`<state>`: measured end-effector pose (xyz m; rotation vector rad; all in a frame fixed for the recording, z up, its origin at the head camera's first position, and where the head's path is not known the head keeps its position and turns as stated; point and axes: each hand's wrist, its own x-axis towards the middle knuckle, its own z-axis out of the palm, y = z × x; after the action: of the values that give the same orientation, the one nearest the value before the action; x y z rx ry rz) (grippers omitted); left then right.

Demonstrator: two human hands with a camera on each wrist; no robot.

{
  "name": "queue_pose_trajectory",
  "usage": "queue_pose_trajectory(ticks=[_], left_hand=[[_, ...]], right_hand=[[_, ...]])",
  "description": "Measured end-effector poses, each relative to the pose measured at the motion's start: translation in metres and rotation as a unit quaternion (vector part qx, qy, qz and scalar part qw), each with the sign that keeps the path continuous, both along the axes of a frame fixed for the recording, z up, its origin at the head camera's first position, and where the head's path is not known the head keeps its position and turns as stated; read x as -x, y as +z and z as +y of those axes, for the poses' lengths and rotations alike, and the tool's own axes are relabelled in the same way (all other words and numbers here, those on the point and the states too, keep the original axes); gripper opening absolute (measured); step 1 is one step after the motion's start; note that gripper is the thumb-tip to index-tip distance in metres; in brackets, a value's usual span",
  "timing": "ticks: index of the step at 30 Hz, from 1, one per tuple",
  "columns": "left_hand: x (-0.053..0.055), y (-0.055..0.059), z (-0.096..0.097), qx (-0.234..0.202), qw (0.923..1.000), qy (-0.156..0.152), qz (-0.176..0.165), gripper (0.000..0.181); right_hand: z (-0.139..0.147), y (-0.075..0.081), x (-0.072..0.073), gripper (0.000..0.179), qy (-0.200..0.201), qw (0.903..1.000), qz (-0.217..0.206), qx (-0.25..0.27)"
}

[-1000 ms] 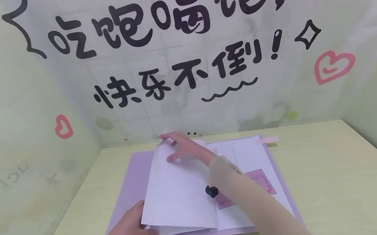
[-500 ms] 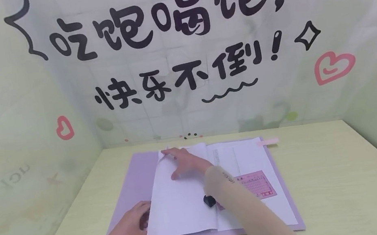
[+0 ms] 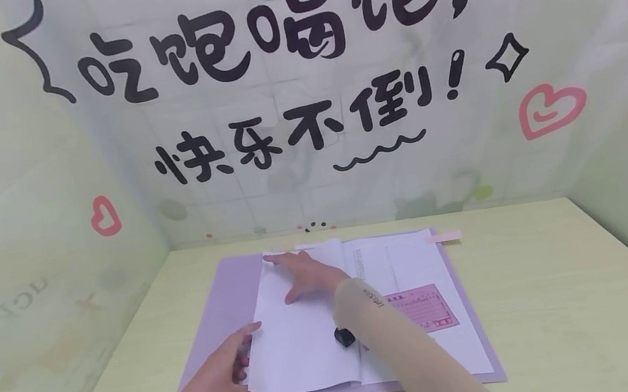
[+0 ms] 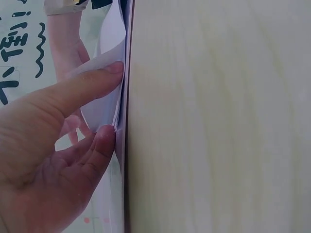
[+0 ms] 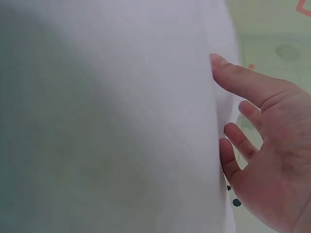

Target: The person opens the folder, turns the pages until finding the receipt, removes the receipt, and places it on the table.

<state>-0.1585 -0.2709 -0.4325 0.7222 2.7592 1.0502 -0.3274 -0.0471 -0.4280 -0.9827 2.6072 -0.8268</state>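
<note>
A lilac folder (image 3: 229, 305) lies spread on the table with white pages in it, and one white page (image 3: 298, 349) lies turned to the left side. My left hand (image 3: 216, 376) is at this page's lower left corner, index finger reaching onto the page and thumb at its bottom edge. In the left wrist view, the sheet edges (image 4: 104, 109) show between the thumb and a fingertip. My right hand (image 3: 308, 274) rests on the page's upper part, index finger stretched to its upper left corner. The right wrist view shows the thumb and fingertips along the page (image 5: 160, 97).
A pink printed slip (image 3: 424, 309) lies on the right-hand page (image 3: 370, 262), partly hidden by the right sleeve (image 3: 407, 352). A pink tab (image 3: 444, 237) sticks out at the upper right. The pale table (image 3: 564, 293) ends at a printed backdrop (image 3: 289, 193).
The page has come down flatter onto the left side, and the right hand has lowered with it. The left index finger has moved out onto the page.
</note>
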Motion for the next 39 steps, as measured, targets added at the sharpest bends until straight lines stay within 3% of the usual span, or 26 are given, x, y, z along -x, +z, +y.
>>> queue_pose_trajectory(ticks=[5,12,23,30,36,39], left_hand=[[-0.001,0.0,0.0,0.015,0.9995,-0.01,0.026,0.078],[0.001,-0.001,-0.001,0.011,0.9994,-0.013,0.03,0.079],[0.001,0.001,-0.01,-0.017,0.9985,-0.052,-0.003,0.076],[-0.001,0.003,-0.01,-0.03,0.9984,-0.036,-0.031,0.062],[-0.003,-0.006,-0.008,-0.007,0.9996,-0.023,0.015,0.066],[-0.003,-0.006,-0.006,0.004,0.9994,-0.024,0.026,0.067]], right_hand=[[-0.001,0.001,-0.002,0.087,-0.007,0.9997,0.01,-0.022],[0.0,0.006,-0.009,0.062,-0.037,0.9948,0.029,-0.091],[0.004,0.006,-0.01,0.055,-0.044,0.9929,0.002,-0.111],[0.001,0.009,-0.012,0.055,-0.048,0.9913,0.005,-0.122],[0.001,0.007,-0.012,0.055,-0.045,0.9922,0.011,-0.115],[0.002,0.005,-0.01,0.054,-0.043,0.9926,0.015,-0.112]])
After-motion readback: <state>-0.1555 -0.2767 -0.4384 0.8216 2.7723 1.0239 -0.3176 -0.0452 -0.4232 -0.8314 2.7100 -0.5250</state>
